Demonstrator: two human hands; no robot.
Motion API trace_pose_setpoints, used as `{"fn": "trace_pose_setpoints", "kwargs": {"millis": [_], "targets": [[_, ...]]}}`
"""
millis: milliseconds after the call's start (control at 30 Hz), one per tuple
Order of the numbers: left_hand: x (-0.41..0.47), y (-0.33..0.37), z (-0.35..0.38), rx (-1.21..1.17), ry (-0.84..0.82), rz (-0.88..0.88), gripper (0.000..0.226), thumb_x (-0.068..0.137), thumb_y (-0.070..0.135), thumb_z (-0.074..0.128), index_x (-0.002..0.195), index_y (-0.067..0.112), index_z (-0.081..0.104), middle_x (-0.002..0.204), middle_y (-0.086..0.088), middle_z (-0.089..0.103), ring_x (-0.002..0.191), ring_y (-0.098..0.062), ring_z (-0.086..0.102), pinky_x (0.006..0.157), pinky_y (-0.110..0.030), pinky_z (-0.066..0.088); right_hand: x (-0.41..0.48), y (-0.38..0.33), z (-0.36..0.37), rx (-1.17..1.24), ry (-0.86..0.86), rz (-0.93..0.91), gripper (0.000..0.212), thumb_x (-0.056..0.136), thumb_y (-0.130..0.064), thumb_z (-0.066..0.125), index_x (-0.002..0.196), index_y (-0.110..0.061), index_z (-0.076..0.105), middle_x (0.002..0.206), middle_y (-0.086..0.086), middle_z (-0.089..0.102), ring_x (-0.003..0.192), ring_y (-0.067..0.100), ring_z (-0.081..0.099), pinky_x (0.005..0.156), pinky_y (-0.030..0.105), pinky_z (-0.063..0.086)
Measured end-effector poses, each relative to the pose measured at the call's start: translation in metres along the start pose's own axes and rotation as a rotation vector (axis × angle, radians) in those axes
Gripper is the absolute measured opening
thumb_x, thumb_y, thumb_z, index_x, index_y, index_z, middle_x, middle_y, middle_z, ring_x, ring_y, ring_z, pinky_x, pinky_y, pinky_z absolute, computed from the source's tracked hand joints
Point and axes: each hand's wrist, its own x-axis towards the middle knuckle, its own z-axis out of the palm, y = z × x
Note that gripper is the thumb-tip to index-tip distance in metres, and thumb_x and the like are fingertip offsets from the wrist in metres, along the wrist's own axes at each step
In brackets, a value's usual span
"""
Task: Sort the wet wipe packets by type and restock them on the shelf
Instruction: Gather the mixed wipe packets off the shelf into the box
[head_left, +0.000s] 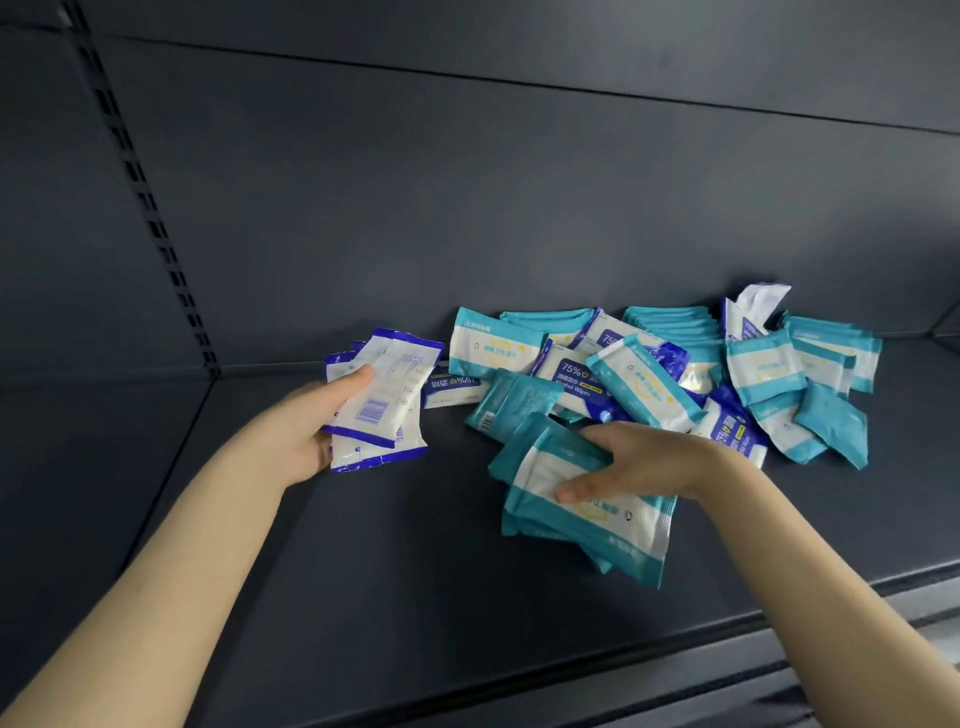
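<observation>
A mixed pile of wet wipe packets lies on the dark shelf, some teal and white, some dark blue and white marked 75% alcohol wipes. My left hand grips a small stack of blue packets, held back side up, left of the pile. My right hand rests on top of a stack of teal packets at the pile's near edge, fingers spread over the top one. One blue packet lies flat between the held stack and the pile.
The shelf's back panel rises behind the pile. A slotted upright runs down the left side. The shelf's front lip crosses the lower right.
</observation>
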Motion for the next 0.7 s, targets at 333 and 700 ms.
{"fn": "trace_pose_setpoints", "kwargs": {"millis": [333,700], "targets": [[-0.055,-0.020,0.051,-0.055,0.009,0.138,0.039,0.086,0.038,0.069,0.120,0.020,0.064,0.111,-0.008,0.073,0.101,-0.028,0.069,0.092,-0.049,0.054,-0.040,0.032,0.013,0.269,0.223,-0.091,0.060,0.071,-0.051,0.081,0.121,-0.027,0.058,0.112,-0.011,0.072,0.100,0.005,0.069,0.089,0.029,0.056],[-0.156,-0.101,0.251,-0.044,-0.193,0.156,0.029,0.091,0.040,0.063,0.117,0.027,0.062,0.098,0.000,0.077,0.088,-0.021,0.074,0.083,-0.046,0.057,-0.215,0.190,0.020,1.236,0.647,-0.122,0.047,0.092,-0.045,0.055,0.124,-0.012,0.063,0.105,0.009,0.075,0.083,0.020,0.073,0.070,0.033,0.060]]}}
